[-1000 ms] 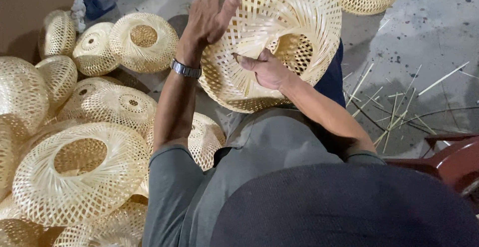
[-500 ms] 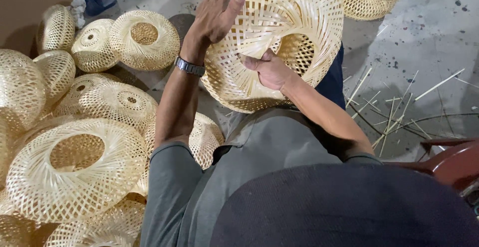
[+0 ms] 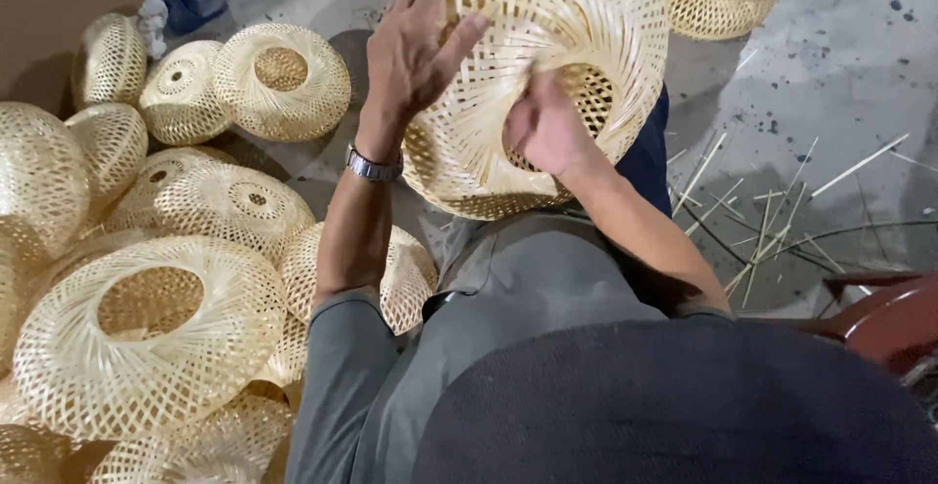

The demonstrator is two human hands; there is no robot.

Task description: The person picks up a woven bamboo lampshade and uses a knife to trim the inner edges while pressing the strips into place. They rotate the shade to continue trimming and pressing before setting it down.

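Since half second earlier: left hand (image 3: 415,49) lifted off weave, fingers now spread open, only fingertips near rim of woven bamboo shade (image 3: 547,74); shade turned slightly, tilted more upright. Right hand (image 3: 545,130) closed, pinching bamboo strips at shade's round opening. Shade held above lap, over grey shirt (image 3: 508,298). Wristwatch (image 3: 374,165) on left wrist. Finished shades (image 3: 147,337) piled on left. Loose bamboo strips (image 3: 772,220) on concrete floor (image 3: 840,74), right.

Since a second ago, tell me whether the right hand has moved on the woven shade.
Yes. The right hand rose toward the woven shade's central opening, away from the lower rim.
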